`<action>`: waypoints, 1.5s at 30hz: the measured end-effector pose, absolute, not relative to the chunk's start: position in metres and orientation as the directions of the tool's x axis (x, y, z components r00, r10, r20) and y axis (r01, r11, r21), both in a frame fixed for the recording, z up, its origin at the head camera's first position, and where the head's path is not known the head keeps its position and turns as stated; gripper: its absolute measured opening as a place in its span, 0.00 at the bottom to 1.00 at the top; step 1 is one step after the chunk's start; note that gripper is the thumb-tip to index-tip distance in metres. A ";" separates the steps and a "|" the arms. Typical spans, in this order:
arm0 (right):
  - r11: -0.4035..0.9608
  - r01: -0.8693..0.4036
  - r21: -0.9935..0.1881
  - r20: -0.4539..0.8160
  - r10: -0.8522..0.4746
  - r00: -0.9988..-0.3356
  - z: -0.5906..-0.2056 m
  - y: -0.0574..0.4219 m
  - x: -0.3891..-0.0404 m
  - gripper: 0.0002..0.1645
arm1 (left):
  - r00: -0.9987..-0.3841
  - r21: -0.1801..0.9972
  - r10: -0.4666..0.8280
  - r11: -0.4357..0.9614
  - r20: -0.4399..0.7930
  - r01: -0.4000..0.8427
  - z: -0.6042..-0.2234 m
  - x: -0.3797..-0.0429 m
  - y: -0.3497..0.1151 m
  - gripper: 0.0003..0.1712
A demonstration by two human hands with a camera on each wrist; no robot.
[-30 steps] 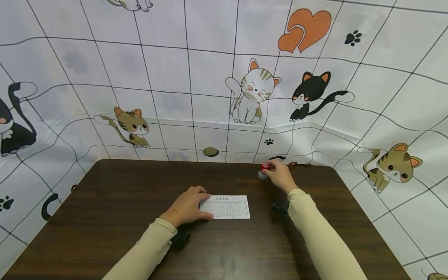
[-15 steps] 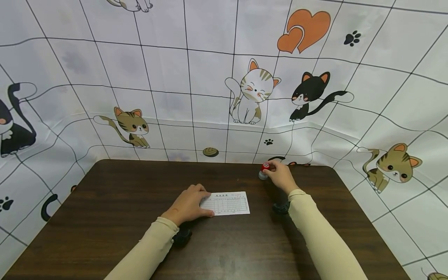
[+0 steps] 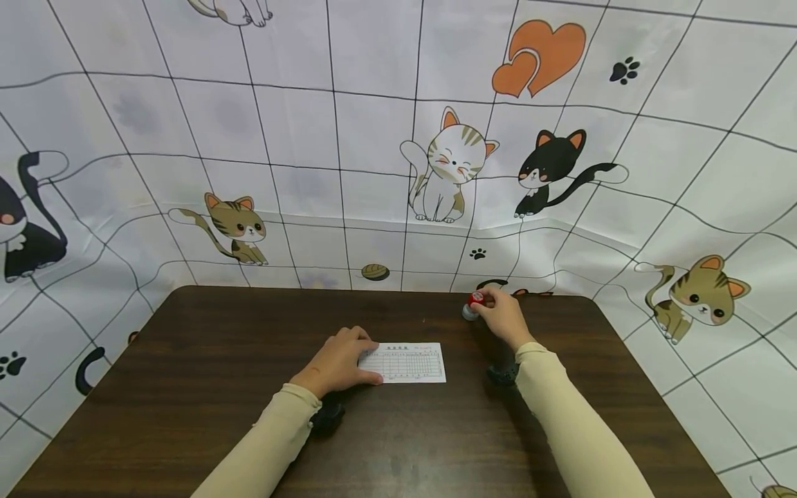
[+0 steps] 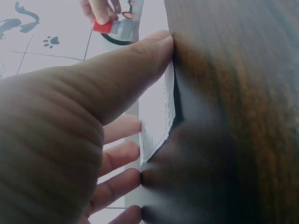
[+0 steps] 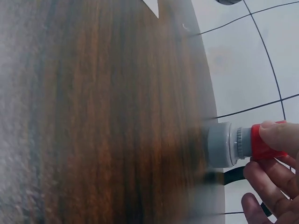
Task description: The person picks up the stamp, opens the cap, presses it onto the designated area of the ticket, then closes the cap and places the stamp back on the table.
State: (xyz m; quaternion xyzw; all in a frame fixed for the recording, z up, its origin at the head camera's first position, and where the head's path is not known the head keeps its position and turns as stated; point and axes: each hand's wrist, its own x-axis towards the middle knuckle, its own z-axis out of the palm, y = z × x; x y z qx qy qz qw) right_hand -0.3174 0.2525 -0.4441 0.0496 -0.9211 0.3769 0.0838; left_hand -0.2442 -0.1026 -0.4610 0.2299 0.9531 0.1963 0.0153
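Observation:
In the head view a white printed form pad (image 3: 407, 363) with a ruled table lies mid-table, its long side facing me. My left hand (image 3: 339, 361) holds its left end, thumb at the near edge and fingers at the far edge. The left wrist view shows the thumb (image 4: 156, 46) along the side of the pad (image 4: 156, 102). Close to the far edge, my right hand (image 3: 503, 318) pinches the red top of a grey-based stamp (image 3: 470, 313). Thumb and fingers grip that red top (image 5: 261, 142) in the right wrist view; the grey base (image 5: 220, 144) is at the tabletop.
The dark brown wooden table (image 3: 236, 373) has rounded far corners. Behind and beside it hangs a white grid-patterned cloth (image 3: 367, 124) printed with cats, hearts and paws. Dark devices (image 3: 326, 418) sit beneath both wrists.
The form pad has moved slightly away from me and to the right with my left hand, turning a little and straightening again. My right hand and the stamp have shifted slightly right.

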 end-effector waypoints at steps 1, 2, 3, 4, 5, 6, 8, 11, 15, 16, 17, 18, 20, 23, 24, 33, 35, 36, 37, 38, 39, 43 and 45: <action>0.704 -0.156 -0.693 0.197 -0.024 -0.980 -0.445 0.253 -0.317 0.20 | -0.893 0.383 0.445 0.816 0.061 0.433 -0.461 -0.244 -0.102 0.42; 0.699 -0.163 -0.696 0.208 -0.021 -0.978 -0.445 0.253 -0.316 0.20 | -0.893 0.382 0.446 0.816 0.061 0.434 -0.461 -0.244 -0.102 0.42; 0.691 -0.168 -0.703 0.217 -0.016 -0.976 -0.445 0.254 -0.315 0.20 | -0.893 0.384 0.446 0.815 0.061 0.434 -0.462 -0.244 -0.102 0.42; 0.683 -0.173 -0.710 0.228 -0.011 -0.974 -0.445 0.254 -0.315 0.20 | -0.893 0.384 0.446 0.815 0.062 0.434 -0.462 -0.244 -0.101 0.42; 0.675 -0.180 -0.716 0.239 -0.005 -0.971 -0.444 0.254 -0.314 0.20 | -0.893 0.383 0.446 0.815 0.064 0.434 -0.462 -0.245 -0.101 0.42; 0.668 -0.184 -0.721 0.248 0.001 -0.969 -0.443 0.254 -0.313 0.19 | -0.894 0.384 0.444 0.815 0.066 0.433 -0.462 -0.245 -0.101 0.41; 0.651 -0.197 -0.733 0.268 0.011 -0.963 -0.441 0.253 -0.311 0.19 | -0.895 0.386 0.441 0.815 0.068 0.431 -0.462 -0.245 -0.101 0.41; 0.623 -0.203 -0.755 0.283 0.031 -0.959 -0.437 0.253 -0.308 0.19 | -0.897 0.390 0.436 0.816 0.070 0.427 -0.461 -0.245 -0.100 0.40; 0.596 -0.195 -0.779 0.287 0.062 -0.956 -0.435 0.255 -0.303 0.20 | -0.899 0.396 0.433 0.816 0.063 0.421 -0.460 -0.246 -0.099 0.40; 0.592 -0.195 -0.782 0.289 0.068 -0.955 -0.435 0.255 -0.302 0.20 | -0.900 0.397 0.433 0.816 0.061 0.420 -0.460 -0.246 -0.099 0.40; 0.587 -0.196 -0.786 0.293 0.074 -0.953 -0.435 0.256 -0.302 0.20 | -0.900 0.397 0.432 0.816 0.060 0.419 -0.460 -0.246 -0.099 0.40; 0.579 -0.201 -0.790 0.299 0.078 -0.951 -0.434 0.256 -0.301 0.20 | -0.900 0.399 0.432 0.816 0.059 0.417 -0.460 -0.246 -0.099 0.40; 0.562 -0.214 -0.799 0.315 0.088 -0.945 -0.435 0.257 -0.299 0.20 | -0.900 0.403 0.432 0.815 0.058 0.417 -0.460 -0.247 -0.099 0.39; 0.525 -0.241 -0.816 0.340 0.098 -0.935 -0.435 0.256 -0.296 0.20 | -0.900 0.409 0.433 0.812 0.057 0.416 -0.460 -0.247 -0.099 0.38; 0.516 -0.252 -0.819 0.349 0.100 -0.932 -0.436 0.256 -0.295 0.20 | -0.900 0.413 0.433 0.811 0.055 0.415 -0.460 -0.247 -0.098 0.38; 0.451 -0.300 -0.841 0.383 0.104 -0.918 -0.437 0.247 -0.279 0.20 | -0.907 0.422 0.419 0.815 0.045 0.398 -0.457 -0.244 -0.096 0.36; 0.429 -0.311 -0.848 0.388 0.103 -0.916 -0.437 0.245 -0.278 0.20 | -0.908 0.419 0.416 0.817 0.044 0.395 -0.456 -0.243 -0.096 0.35; 0.423 -0.316 -0.849 0.390 0.100 -0.915 -0.437 0.244 -0.278 0.19 | -0.909 0.418 0.415 0.818 0.044 0.394 -0.456 -0.243 -0.096 0.35; 0.416 -0.323 -0.850 0.395 0.097 -0.914 -0.438 0.243 -0.277 0.19 | -0.908 0.417 0.415 0.818 0.045 0.395 -0.455 -0.242 -0.095 0.35; 0.415 -0.328 -0.849 0.397 0.092 -0.913 -0.438 0.243 -0.276 0.19 | -0.909 0.418 0.415 0.818 0.045 0.394 -0.455 -0.242 -0.095 0.35; 0.414 -0.334 -0.847 0.402 0.087 -0.912 -0.438 0.242 -0.275 0.19 | -0.909 0.418 0.414 0.819 0.043 0.392 -0.456 -0.242 -0.095 0.35; 0.428 -0.352 -0.833 0.417 0.066 -0.907 -0.439 0.239 -0.271 0.18 | -0.911 0.426 0.410 0.817 0.042 0.388 -0.457 -0.243 -0.095 0.34; 0.435 -0.358 -0.826 0.421 0.054 -0.905 -0.440 0.237 -0.269 0.18 | -0.912 0.430 0.408 0.818 0.036 0.383 -0.458 -0.243 -0.095 0.34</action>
